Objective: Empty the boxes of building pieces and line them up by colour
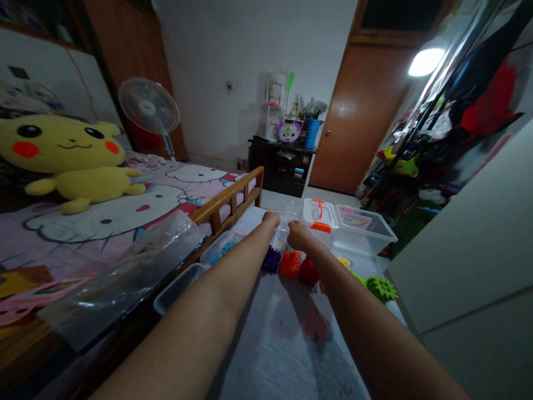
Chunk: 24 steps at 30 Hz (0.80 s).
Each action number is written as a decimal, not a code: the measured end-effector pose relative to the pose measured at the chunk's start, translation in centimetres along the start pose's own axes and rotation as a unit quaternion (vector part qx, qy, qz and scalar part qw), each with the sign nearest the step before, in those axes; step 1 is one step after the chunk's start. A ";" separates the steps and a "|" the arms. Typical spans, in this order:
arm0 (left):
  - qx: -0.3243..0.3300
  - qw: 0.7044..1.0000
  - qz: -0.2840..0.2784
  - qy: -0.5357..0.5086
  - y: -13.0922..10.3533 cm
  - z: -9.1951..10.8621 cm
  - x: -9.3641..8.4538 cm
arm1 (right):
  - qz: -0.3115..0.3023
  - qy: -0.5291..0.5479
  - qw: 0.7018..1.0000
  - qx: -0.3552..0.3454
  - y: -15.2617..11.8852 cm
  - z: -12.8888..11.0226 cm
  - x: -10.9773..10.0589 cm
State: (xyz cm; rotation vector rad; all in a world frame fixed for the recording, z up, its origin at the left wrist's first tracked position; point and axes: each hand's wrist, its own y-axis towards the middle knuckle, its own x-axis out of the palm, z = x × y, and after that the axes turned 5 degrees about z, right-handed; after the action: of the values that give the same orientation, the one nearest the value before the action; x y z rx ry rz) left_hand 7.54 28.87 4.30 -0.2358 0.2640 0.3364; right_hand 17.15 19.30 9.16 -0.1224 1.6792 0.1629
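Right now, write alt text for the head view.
A bare left hand and right hand reach forward over a pale surface, beyond textured purple, orange and red pieces. A clear plastic box with an orange handle stands farther right. At left, a large yellow plush toy sits on pink-and-white bedding.

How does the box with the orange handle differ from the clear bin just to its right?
The box has a whitish lid with an orange handle and clip; the bin looks open and shows no orange fittings. The box sits closer to the right hand, the bin farther off. Both look like plastic containers, standing side by side.
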 end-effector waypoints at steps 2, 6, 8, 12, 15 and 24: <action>-0.036 0.999 -0.004 -0.013 0.7 -0.1 0.5 | -0.015 -0.017 1.000 0.009 0.9 0.4 0.6; -0.093 0.995 -0.011 -0.044 1.5 -0.3 1.3 | -0.043 -0.041 0.998 0.010 2.2 1.2 1.5; -0.118 0.991 -0.011 -0.055 1.6 -0.4 1.6 | -0.051 -0.048 0.998 0.005 2.5 1.4 1.9; -0.158 0.984 -0.012 -0.076 1.3 -0.5 2.0 | -0.057 -0.057 0.997 0.005 2.3 1.5 1.9; -0.176 0.979 -0.010 -0.098 0.7 -0.4 2.1 | -0.058 -0.061 0.996 0.008 1.9 1.5 1.7; -0.142 0.982 0.026 -0.122 -1.1 -0.2 0.7 | -0.031 -0.032 0.999 -0.023 1.1 1.0 1.0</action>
State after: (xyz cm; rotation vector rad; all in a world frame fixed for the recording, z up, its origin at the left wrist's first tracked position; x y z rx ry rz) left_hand 8.56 28.02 4.10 -0.4647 -0.0216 0.4518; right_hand 17.81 20.61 8.08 -0.2016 1.6061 0.1559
